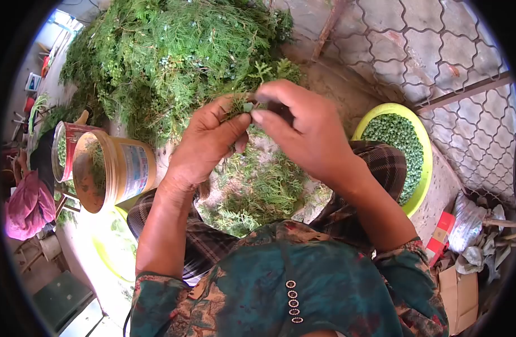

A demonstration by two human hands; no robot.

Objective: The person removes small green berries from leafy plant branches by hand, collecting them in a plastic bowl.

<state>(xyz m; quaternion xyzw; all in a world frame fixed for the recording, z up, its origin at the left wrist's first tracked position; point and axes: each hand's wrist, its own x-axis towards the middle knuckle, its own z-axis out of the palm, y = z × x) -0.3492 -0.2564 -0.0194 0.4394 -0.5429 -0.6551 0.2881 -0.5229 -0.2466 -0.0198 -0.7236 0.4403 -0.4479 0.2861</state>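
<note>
My left hand (pixel 208 137) is closed on a small green sprig (pixel 239 105), held in front of the big heap of leafy branches (pixel 174 56). Right beside it, my right hand (pixel 303 123) pinches at the sprig's end, its thumb and forefinger almost touching the left thumb. What lies between the right fingertips is too small to make out. Below both hands, loose green sprigs (pixel 263 191) lie on the ground between my legs.
To the right is a yellow-green basin (pixel 425 163) of small green berries. A yellow bucket (pixel 137 168) and a red-and-white bucket (pixel 60 151) stand at left, near a bright yellow-green basin (pixel 103 247). Wire mesh (pixel 432 62) rises at upper right. A person in pink (pixel 30 205) is far left.
</note>
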